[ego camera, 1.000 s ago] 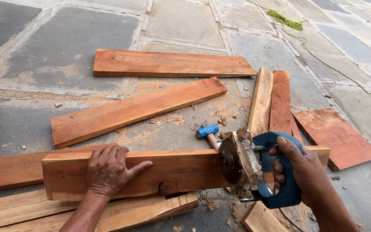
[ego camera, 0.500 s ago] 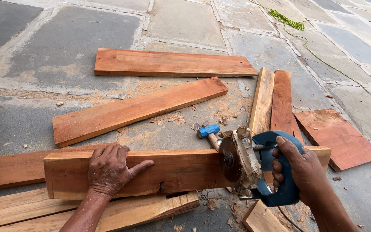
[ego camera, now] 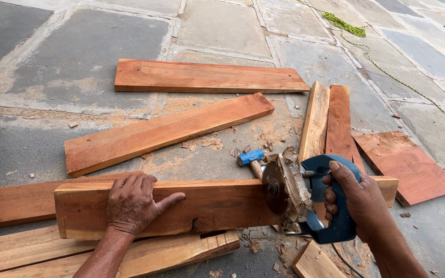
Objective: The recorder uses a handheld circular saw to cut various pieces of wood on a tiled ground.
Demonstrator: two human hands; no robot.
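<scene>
The left hand (ego camera: 132,205) lies flat on the face of a thick wooden plank (ego camera: 181,206) that stands on its long edge across the near part of the stone pavement (ego camera: 222,31). Its fingers hook over the plank's top edge, the thumb stretched out to the right along the wood, pressing rather than gripping. The right hand (ego camera: 354,198) is clenched around the handle of a blue circular saw (ego camera: 305,198), fingers wrapped tight, thumb up on top of the housing. The saw's rusty round blade (ego camera: 275,188) sits against the plank near its right end, where the plank's short remaining piece (ego camera: 387,186) sticks out past the saw. Sawdust and chips lie scattered on the stone beneath it.

Just behind the blade, a small hammer with a blue head (ego camera: 251,158) lies on the pavement. Under the plank, flat boards (ego camera: 130,252) run along the near edge of the pavement. Farther back lie two more long boards, one angled (ego camera: 166,133), one nearly level (ego camera: 209,77). To the right, two narrow boards (ego camera: 328,121) lean side by side, with a square reddish panel (ego camera: 408,164) beside them. A green and yellow cord (ego camera: 346,24) trails across the far right corner.
</scene>
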